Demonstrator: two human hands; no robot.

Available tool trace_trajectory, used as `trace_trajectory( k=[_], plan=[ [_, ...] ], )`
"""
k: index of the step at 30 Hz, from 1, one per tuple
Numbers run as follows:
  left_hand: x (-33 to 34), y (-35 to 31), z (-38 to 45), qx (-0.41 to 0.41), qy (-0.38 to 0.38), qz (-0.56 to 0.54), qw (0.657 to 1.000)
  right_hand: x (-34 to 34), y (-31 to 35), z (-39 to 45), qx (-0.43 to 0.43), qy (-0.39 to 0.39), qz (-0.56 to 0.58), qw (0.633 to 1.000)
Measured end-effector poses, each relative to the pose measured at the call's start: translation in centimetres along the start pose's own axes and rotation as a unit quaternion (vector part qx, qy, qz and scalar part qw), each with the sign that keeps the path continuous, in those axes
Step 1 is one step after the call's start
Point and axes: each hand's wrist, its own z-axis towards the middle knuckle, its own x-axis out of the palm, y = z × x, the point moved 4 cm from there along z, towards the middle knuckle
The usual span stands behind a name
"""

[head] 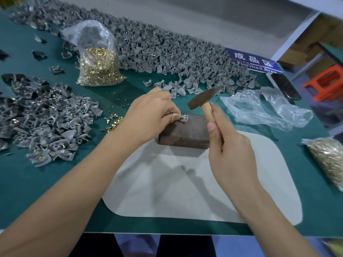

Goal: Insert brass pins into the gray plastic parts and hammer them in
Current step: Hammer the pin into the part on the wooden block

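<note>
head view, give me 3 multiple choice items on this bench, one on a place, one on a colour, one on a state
1. Where does the block sit?
A. partly on the gray mat
B. on the stool
C. inside the bag

2. What colour is the table?
A. red
B. teal green
C. white

3. What is the right hand doing?
A. lying flat and empty
B. pinching a pin
C. holding the hammer raised above the block

Answers:
1 A, the block's near end overlaps the mat's far edge.
2 B, teal shows all round the mat.
3 C, its grip wraps the wooden handle, head clear of the block, while the left hand steadies a gray part there.
</note>
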Motion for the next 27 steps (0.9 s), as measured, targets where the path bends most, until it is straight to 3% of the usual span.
trace_trajectory(
  k=[4,7,11,14,18,22,27],
  plan=[
    [0.0,0.1,0.0,-0.001,0.0,-0.002,1.0,0.1,0.4,-0.1,-0.008,0.048,-0.035,0.998],
    [0.0,0.0,0.0,0.001,-0.004,-0.003,1.0,-0.4,0.5,0.4,-0.006,0.014,-0.036,0.999],
    [0.0,0.0,0.0,0.003,-0.007,-0.002,1.0,0.0,0.5,0.3,-0.013,0.04,-0.044,0.998],
    [-0.1,0.0,0.0,-0.002,-0.003,-0.009,1.0,-0.5,0.2,0.4,-0.003,-0.005,-0.009,1.0],
    [0.0,0.0,0.0,-0.005,0.003,-0.008,1.0,-0.3,-0.4,0.5,-0.003,0.039,-0.038,0.999],
    [0.0,0.1,0.0,-0.002,0.007,-0.01,1.0,-1.2,-0.4,0.8,-0.001,-0.027,0.019,0.999],
    [-0.1,0.1,-0.1,-0.001,-0.002,-0.023,1.0,-0.5,-0.5,1.3,-0.019,0.056,-0.044,0.997]
  ],
)
